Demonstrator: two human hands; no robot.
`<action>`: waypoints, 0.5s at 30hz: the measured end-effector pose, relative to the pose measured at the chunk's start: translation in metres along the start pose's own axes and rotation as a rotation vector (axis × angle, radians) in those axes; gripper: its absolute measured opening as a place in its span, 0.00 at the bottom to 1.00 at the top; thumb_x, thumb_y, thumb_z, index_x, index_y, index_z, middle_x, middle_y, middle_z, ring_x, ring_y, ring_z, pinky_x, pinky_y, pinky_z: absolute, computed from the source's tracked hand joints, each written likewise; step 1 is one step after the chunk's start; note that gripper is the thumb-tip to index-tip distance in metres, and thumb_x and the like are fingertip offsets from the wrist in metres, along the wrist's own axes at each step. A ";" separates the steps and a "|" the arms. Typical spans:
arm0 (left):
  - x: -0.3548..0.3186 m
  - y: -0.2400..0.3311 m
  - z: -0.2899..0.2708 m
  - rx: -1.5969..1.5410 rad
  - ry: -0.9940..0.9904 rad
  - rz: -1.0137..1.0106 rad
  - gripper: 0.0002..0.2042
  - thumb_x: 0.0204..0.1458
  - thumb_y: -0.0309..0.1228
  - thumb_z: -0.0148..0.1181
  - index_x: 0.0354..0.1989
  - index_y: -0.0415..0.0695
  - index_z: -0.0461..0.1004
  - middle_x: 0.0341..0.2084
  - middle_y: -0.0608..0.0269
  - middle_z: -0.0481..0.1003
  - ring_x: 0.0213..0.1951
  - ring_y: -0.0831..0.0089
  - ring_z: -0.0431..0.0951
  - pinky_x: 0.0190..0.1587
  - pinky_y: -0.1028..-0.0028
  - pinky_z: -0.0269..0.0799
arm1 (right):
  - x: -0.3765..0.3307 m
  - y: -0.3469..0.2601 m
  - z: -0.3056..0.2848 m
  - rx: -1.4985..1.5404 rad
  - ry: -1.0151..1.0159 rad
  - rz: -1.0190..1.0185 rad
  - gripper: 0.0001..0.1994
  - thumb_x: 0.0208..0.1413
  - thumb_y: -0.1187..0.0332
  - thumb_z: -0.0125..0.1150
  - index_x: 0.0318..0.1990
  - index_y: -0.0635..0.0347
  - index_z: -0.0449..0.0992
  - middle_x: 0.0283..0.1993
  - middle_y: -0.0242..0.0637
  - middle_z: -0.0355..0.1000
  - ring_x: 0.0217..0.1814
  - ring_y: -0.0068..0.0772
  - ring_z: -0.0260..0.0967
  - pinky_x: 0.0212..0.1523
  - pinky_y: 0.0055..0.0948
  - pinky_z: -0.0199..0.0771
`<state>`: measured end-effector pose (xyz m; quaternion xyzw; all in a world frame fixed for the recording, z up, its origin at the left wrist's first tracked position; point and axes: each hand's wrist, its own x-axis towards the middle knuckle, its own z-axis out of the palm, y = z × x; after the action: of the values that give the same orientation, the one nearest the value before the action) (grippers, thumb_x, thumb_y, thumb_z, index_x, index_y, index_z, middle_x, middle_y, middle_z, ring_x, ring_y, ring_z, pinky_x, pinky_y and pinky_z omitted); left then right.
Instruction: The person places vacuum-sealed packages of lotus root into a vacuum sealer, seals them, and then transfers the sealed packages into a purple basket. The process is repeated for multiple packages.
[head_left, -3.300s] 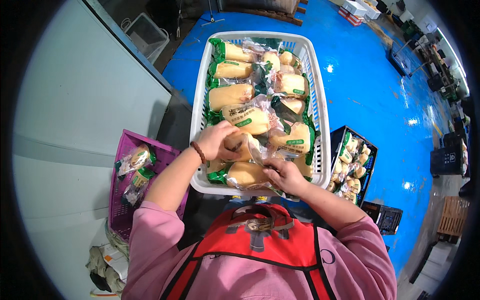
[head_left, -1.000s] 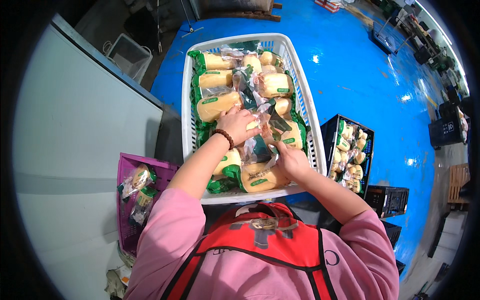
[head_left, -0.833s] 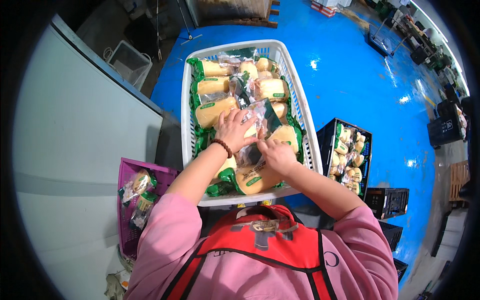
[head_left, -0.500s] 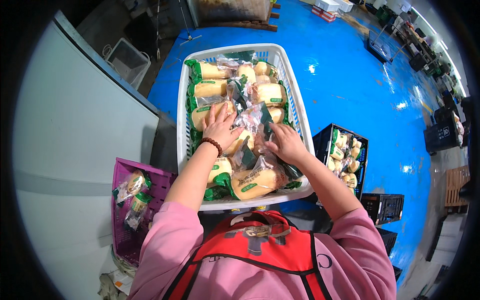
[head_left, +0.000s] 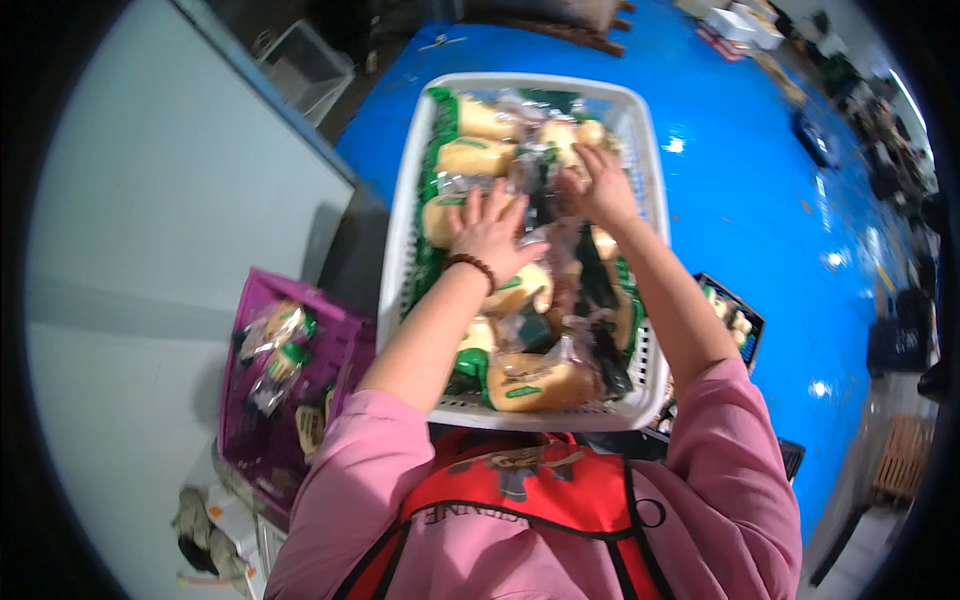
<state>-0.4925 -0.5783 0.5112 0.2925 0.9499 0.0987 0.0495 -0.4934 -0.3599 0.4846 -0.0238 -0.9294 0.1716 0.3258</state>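
A white plastic basket (head_left: 655, 190) in front of me is full of clear-and-green bags, each holding thick, pale yellow pieces that look like lotus root. My left hand (head_left: 487, 240), with a dark red bead bracelet on its wrist, is open, fingers spread on a bag (head_left: 440, 222) at the left of the basket. Farther in and to the right, my right hand (head_left: 605, 188) lies over bags near the far right side, its fingers apart and slightly blurred. One large bagged piece (head_left: 540, 383) is at the near end of the basket.
A purple crate (head_left: 235, 410) with a few similar bags stands at the lower left, beside a pale wall panel (head_left: 150, 230). To the right, a black crate (head_left: 757, 335) with more bags is partly behind my right arm. White boxes (head_left: 735, 25) stand far off on the blue floor (head_left: 740, 200).
My right hand has moved away from me, from the middle right of the basket to its far right. My left hand stays on the bags at the left. The view has shifted.
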 end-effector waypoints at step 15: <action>-0.219 -0.147 -0.024 -0.705 0.474 -0.105 0.25 0.44 0.34 0.65 0.52 0.42 0.70 0.59 0.51 0.62 0.60 0.56 0.63 0.60 0.62 0.59 | -0.013 0.066 0.056 0.218 -0.423 0.242 0.20 0.60 0.61 0.52 0.57 0.58 0.68 0.54 0.46 0.68 0.56 0.45 0.67 0.56 0.38 0.65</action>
<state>-0.3964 -0.8248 0.5112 0.1782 0.8567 0.4792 -0.0683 -0.5219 -0.3166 0.4144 -0.0631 -0.9432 0.3097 0.1022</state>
